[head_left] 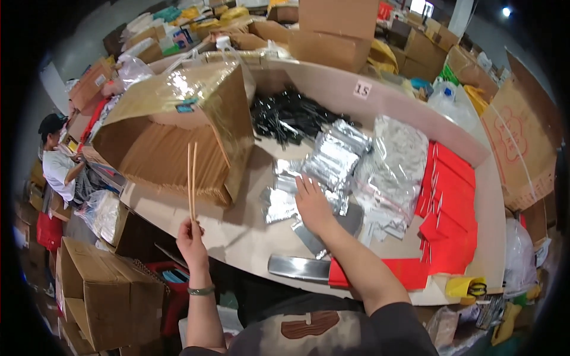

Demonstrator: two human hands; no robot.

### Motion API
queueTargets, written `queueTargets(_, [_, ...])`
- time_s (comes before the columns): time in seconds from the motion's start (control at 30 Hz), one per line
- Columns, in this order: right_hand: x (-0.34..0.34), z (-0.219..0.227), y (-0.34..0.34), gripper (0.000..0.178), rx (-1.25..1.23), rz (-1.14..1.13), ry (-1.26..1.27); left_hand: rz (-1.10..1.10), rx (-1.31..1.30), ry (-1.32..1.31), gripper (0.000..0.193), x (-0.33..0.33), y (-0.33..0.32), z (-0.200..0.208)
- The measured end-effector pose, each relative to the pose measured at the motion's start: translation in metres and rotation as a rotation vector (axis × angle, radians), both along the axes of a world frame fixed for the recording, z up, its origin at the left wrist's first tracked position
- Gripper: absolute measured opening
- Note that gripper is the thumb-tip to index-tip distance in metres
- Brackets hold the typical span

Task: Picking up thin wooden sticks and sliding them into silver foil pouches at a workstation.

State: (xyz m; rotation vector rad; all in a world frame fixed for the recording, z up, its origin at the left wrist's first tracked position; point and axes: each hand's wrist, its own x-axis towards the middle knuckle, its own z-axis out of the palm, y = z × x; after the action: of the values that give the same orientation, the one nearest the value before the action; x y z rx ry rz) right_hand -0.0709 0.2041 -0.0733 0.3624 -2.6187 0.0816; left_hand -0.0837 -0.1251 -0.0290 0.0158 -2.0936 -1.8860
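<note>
My left hand [192, 240] is closed at the table's near edge, gripping the lower ends of two thin light-brown sticks [192, 178] that point upward. Behind them a cardboard box [234, 118] lies on its side, packed with a row of flat brown pieces [172, 157] standing on edge. My right hand [314, 204] rests with fingers stretched over silver foil packets [335, 155]; its fingertips touch the pile. Under and beside that hand are dark grey flat pieces [351, 219]. Nearer me lies a shiny metal piece [298, 268], its right end inside a red sleeve [380, 273].
Black slender pieces [285, 115] are heaped at the table's back. To the right lie a clear bag of white pieces [392, 154], stacked red sleeves [451, 213] and scissors [477, 289]. A raised rim [415, 110] borders the table. Another person [59, 160] works at far left.
</note>
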Motion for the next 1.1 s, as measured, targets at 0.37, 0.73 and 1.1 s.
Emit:
queueTargets(0.37, [0.037, 0.039, 0.020, 0.012, -0.480, -0.066, -0.105, -0.174, 0.043, -0.324, 0.017, 0.090, 0.010, -0.035])
queueTargets(0.73, [0.089, 0.085, -0.013, 0.008, -0.571, -0.174, -0.482, -0.224, -0.145, -0.201, 0.016, 0.095, 0.039, -0.037])
queueTargets(1.1, [0.198, 0.081, 0.006, 0.033, -0.379, 0.080, -0.482, -0.675, -0.384, -0.442, 0.009, 0.070, 0.008, -0.013])
